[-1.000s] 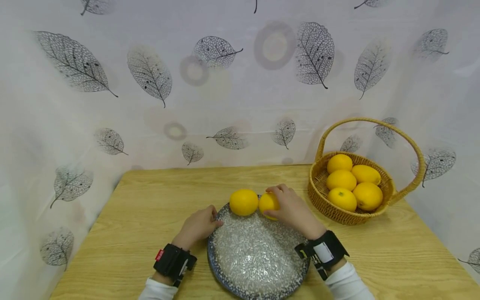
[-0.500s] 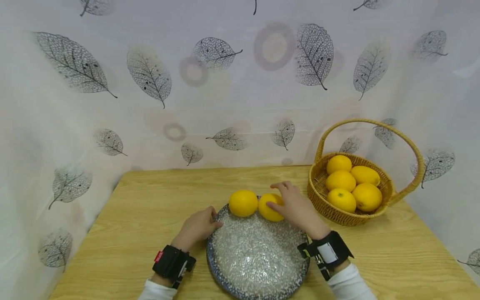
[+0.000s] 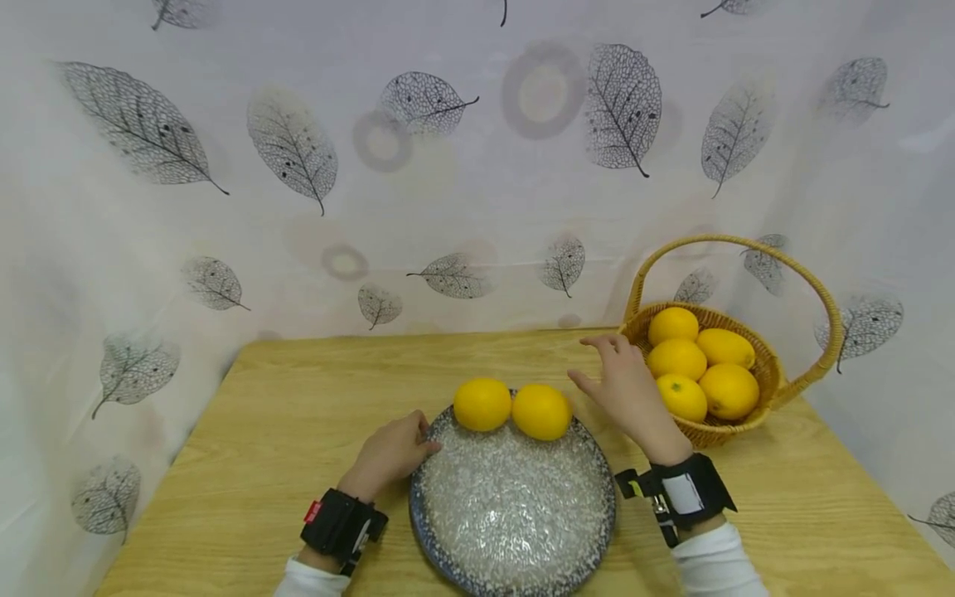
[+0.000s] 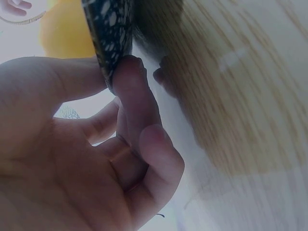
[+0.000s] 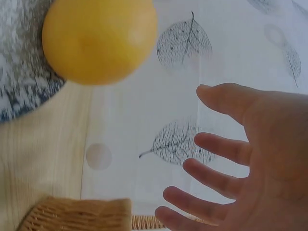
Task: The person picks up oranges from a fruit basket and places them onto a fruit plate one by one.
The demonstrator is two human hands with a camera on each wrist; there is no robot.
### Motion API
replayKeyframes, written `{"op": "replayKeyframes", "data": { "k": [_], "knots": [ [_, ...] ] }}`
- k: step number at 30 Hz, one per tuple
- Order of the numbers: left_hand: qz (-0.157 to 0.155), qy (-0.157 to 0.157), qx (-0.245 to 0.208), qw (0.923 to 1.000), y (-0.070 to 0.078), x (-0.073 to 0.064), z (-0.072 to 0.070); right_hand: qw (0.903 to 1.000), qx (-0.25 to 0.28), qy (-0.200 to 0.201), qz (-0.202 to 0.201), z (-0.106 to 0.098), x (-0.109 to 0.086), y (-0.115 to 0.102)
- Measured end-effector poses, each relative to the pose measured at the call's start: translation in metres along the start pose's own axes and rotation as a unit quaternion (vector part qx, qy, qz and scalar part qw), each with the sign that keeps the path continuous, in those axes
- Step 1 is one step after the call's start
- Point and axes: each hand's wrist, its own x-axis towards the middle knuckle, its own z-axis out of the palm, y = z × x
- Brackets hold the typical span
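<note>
A round speckled grey plate (image 3: 515, 514) with a dark blue rim lies on the table. My left hand (image 3: 391, 456) pinches its left edge; in the left wrist view the thumb and fingertips meet at the speckled rim (image 4: 110, 33). Two yellow lemons, a left one (image 3: 482, 405) and a right one (image 3: 542, 412), sit side by side at the plate's far edge. My right hand (image 3: 630, 394) hovers between the plate and the wicker basket (image 3: 712, 435), fingers spread and holding nothing. In the right wrist view, the nearer lemon (image 5: 98, 41) is apart from the fingers.
Several more lemons (image 3: 676, 359) lie in the basket, at the table's back right. Its tall arched handle (image 3: 727, 239) rises above them. A white curtain (image 3: 462, 207) with leaf prints hangs behind the wooden table (image 3: 298, 398).
My right hand has let go of the right lemon, leaving it on the plate, and has moved right toward the basket. The left hand stays at the plate's rim.
</note>
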Motion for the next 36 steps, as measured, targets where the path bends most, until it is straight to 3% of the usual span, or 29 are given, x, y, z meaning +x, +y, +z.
{"op": "replayKeyframes", "data": {
  "k": [14,24,36],
  "knots": [
    [0.005,0.004,0.001,1.0000,0.000,-0.001,0.000,0.9953,0.013,0.068,0.068,-0.031,-0.004,0.040],
    [-0.002,-0.001,0.005,1.0000,-0.001,0.000,0.001,0.9896,-0.005,0.077,0.121,-0.037,-0.006,0.061],
    [0.015,0.011,0.001,0.9998,-0.002,0.000,0.001,0.9822,-0.010,0.078,0.171,-0.045,-0.008,0.093]
  ]
}}
